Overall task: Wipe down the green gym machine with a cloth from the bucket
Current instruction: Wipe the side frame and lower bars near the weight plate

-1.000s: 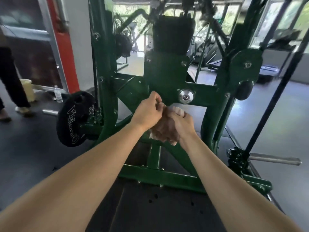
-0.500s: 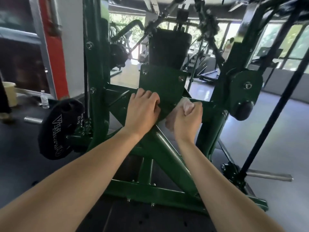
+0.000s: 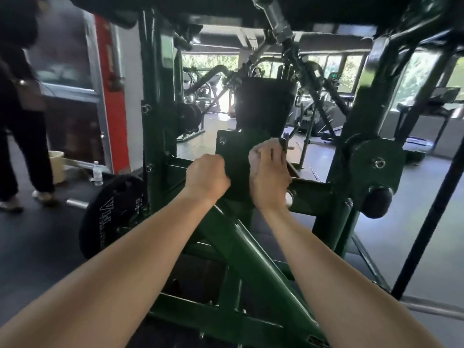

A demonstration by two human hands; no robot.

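My right fingers (image 3: 273, 152) clamp a bunched pale cloth (image 3: 253, 156) against the upright flat plate (image 3: 234, 159) of the green machine (image 3: 376, 167); left fingers (image 3: 216, 163) curl at the plate's left edge, grip unclear; a glossy painted tube (image 3: 253, 249) slants down-right.

The floor is dark rubber matting (image 3: 37, 247) from 7 to 9 o'clock and smoother grey (image 3: 391, 234) from 2 to 4 o'clock. The green machine (image 3: 226, 320) stands on it, its base bars running across 6 o'clock. At 9 o'clock a pale bucket (image 3: 56, 167) sits on the mat near the red wall, with a small clear bottle (image 3: 98, 173) upright just beside it toward the machine. A person's feet (image 3: 44, 195) stand near the bucket, further out at 9 o'clock. A steel bar (image 3: 431, 308) lies low at 4 o'clock
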